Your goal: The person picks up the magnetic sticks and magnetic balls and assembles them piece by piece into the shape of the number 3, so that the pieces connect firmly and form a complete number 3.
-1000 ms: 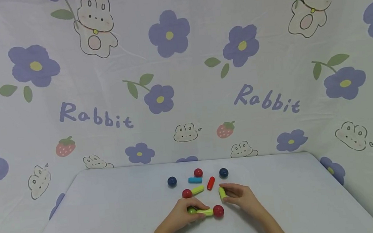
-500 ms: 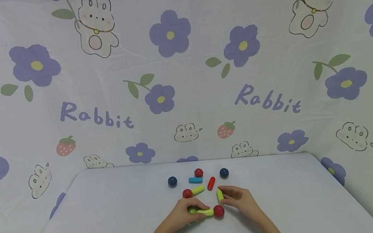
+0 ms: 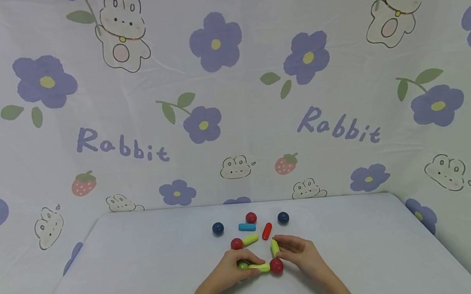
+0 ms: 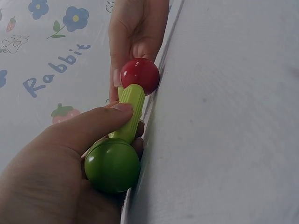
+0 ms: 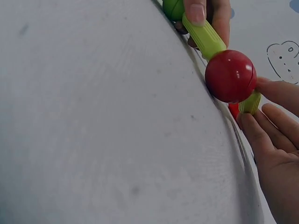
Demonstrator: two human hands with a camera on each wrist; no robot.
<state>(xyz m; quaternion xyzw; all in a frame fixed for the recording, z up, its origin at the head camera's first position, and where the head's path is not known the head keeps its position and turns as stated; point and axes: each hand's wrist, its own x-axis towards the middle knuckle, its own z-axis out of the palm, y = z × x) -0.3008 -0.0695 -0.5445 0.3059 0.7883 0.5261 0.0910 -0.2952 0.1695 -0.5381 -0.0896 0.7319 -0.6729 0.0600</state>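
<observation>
My left hand (image 3: 229,270) pinches a yellow-green toy rod (image 4: 131,107) between thumb and fingers. One end of that rod meets a green ball (image 4: 113,165), the other a red ball (image 5: 231,76). With thumb and fingertips, my right hand (image 3: 308,255) holds a second yellow-green rod (image 3: 275,248); its near end is right at the red ball, which partly covers this rod in both wrist views. In the head view my left fingers partly hide the green ball. Just beyond my left hand, another red ball (image 3: 237,244) sits at the end of a third yellow-green rod (image 3: 250,239).
Farther back on the white table (image 3: 143,248) lie a red rod (image 3: 267,231), a blue rod (image 3: 247,227) against a red ball (image 3: 251,217), and two dark blue balls, one to the left (image 3: 218,228) and one to the right (image 3: 283,218). A patterned cloth (image 3: 250,117) hangs behind.
My right hand has moved a little left and nearer, bringing its yellow-green rod up to the red ball. The left hand has stayed in place with its rod.
</observation>
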